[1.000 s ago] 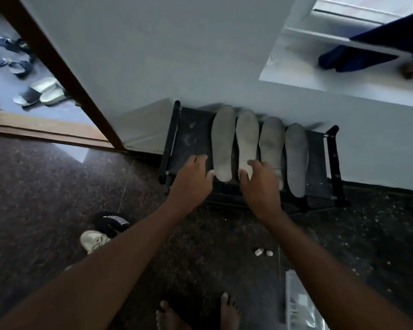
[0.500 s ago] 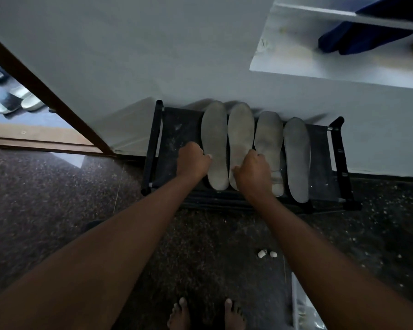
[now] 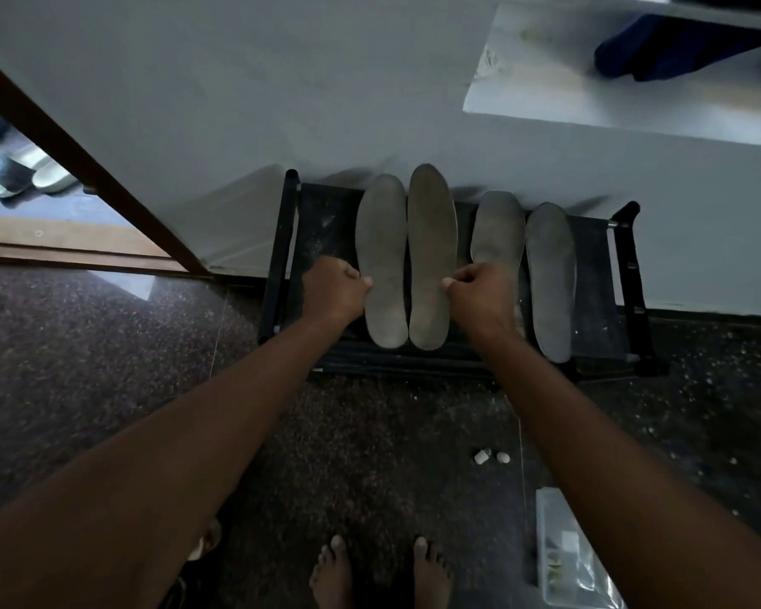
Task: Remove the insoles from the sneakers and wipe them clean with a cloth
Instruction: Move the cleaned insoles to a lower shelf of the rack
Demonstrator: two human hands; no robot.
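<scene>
Axes of both insoles are running 6-to-12 on shoe rack (image 3: 326, 230). Left hand (image 3: 335, 292) is pinching leftmost insole (image 3: 383, 257) at its 9 o'clock edge; right hand (image 3: 479, 294) is pinching second insole (image 3: 431, 257) at 3.

Four grey insoles, worn and dusty, lie flat in a row on top of a black shoe rack (image 3: 326, 222), center to center-right of frame, toe ends up toward the wall. The far-left insole (image 3: 383, 257) and second insole (image 3: 431, 248) sit side by side, edges touching; the second's toe reaches highest. After a small gap come the third insole (image 3: 497, 230) and far-right insole (image 3: 550, 279), just beside each other. The left hand (image 3: 335, 290) pinches the far-left insole's outer edge and the right hand (image 3: 482, 296) the second's, hiding the third's lower half.
</scene>
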